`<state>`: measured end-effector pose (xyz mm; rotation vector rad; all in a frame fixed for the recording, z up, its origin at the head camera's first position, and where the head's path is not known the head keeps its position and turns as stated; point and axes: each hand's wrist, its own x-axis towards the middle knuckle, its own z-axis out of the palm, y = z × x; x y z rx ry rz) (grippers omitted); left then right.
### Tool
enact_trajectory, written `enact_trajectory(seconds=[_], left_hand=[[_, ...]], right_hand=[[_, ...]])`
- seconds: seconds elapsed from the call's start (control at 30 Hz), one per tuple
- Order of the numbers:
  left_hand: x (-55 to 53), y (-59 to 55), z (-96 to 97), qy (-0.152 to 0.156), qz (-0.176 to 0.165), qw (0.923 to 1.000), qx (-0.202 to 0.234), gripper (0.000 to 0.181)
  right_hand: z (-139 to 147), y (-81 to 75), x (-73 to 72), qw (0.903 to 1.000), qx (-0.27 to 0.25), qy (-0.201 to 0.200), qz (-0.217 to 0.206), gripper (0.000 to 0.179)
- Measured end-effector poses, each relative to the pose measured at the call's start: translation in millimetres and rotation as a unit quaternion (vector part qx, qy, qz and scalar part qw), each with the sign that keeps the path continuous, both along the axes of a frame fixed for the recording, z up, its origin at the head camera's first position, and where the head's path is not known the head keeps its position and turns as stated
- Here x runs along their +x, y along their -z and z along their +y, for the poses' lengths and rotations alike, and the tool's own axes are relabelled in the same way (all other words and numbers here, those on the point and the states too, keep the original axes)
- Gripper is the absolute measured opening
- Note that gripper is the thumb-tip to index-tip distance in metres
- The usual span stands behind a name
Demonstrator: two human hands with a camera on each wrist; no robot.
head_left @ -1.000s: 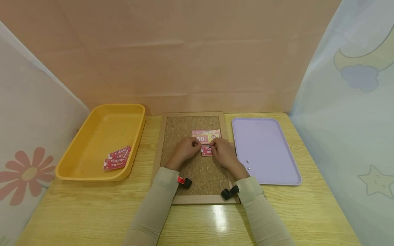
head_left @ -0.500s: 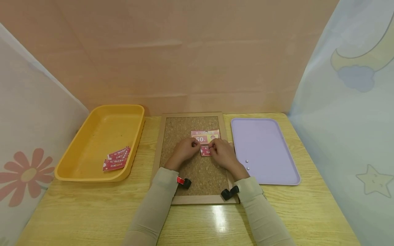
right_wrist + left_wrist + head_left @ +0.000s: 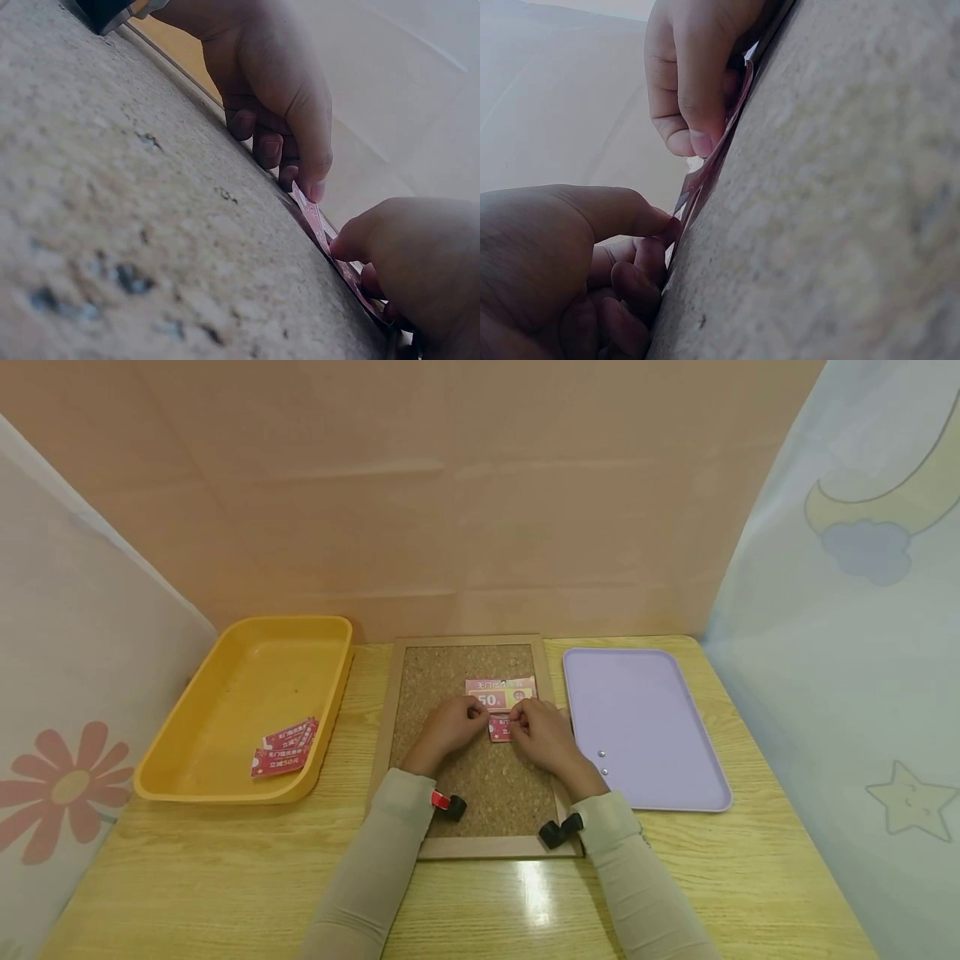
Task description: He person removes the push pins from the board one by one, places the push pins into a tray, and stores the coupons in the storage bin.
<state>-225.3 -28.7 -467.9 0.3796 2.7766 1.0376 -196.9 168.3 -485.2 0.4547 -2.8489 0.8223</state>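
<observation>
On the framed corkboard (image 3: 487,785), my left hand (image 3: 450,727) pinches the upper left corner of a small red coupon (image 3: 498,730). Opposite it, my right hand (image 3: 546,732) has thumb and forefinger together at the coupon's top edge. A silvery glint under that thumb in the left wrist view looks like a thumbtack (image 3: 695,163); the fingers mostly hide it. In the right wrist view the coupon (image 3: 319,225) stands slightly off the cork at its near end. Just above lies a red and yellow coupon (image 3: 489,699) with a tack near its top edge.
To the left, a yellow bin (image 3: 255,668) holds several red coupons (image 3: 279,762). A lilac tray (image 3: 645,718) on the right has two silver thumbtacks (image 3: 602,753) near its left side. Fabric panels enclose the wooden table (image 3: 225,877) at the back and sides.
The right hand's fingers have shifted very slightly over the lower coupon. Both hands otherwise keep their places, and the head view has moved a little.
</observation>
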Motion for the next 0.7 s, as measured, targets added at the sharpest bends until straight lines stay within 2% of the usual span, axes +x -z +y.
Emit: enact_trajectory(seconds=[0.5,0.7], left_hand=[[0.1,1.3,0.1,-0.003,-0.003,1.0,0.001,0.017],[0.0,1.1,0.9,-0.007,0.0,1.0,0.0,0.016]], right_hand=[[1.2,-3.5,-1.1,0.9991,-0.026,0.002,-0.035,0.005],[2.6,-2.4,-1.7,0.999,-0.034,-0.002,-0.029,0.007]])
